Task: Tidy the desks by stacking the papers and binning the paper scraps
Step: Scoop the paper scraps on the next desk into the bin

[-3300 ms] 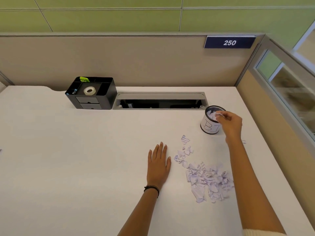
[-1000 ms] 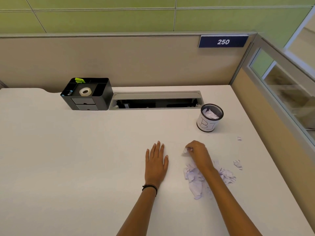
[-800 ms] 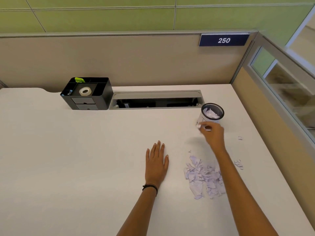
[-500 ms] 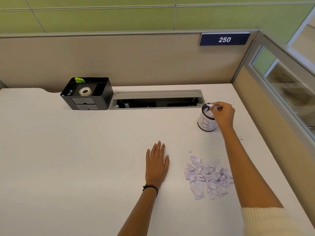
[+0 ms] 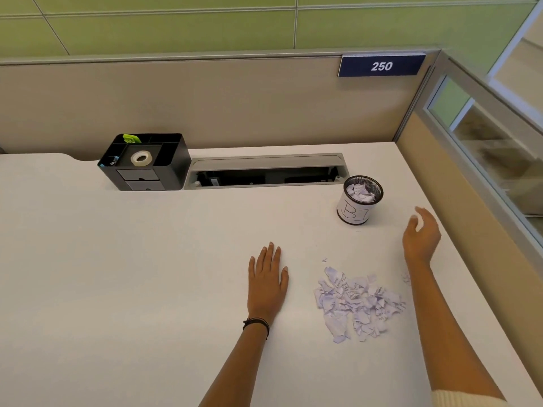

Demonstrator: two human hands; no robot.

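And the pinch was in! Half a second before, the right hand (image 5: 421, 236) had hung over the bin (image 5: 360, 199) with a scrap nipped in its fingers (image 5: 427, 217). Now we saw it away to the right of the bin, above the counter (image 5: 147, 259), fingers loosely apart and, as far as we could tell, holding nothing. White crumples showed inside the mesh rim, so we judged the load had gone where it should. The left hand (image 5: 267, 277) had not budged through any of it: flat on the counter, fingers straight and close together, just left of the scrap pile (image 5: 357, 302).

What did that mean? One more delivery was banked, but the pile was the bulk of the work. It lay on the counter between the two forearms, well short of the bin, with a tiny stray (image 5: 324, 259) beyond it and another speck (image 5: 406, 279) by the right forearm. We reckoned many more trips were left, or one bigger scoop.

On to the writing. The bin's white wrap carried a hand-drawn "BI", the rest turned out of sight. The blue plate (image 5: 381, 66) on the partition read "250". Print showed on the scraps, too small for us to read. The tape roll (image 5: 141, 158) in the black organiser (image 5: 144, 161) bore no label we could make out.
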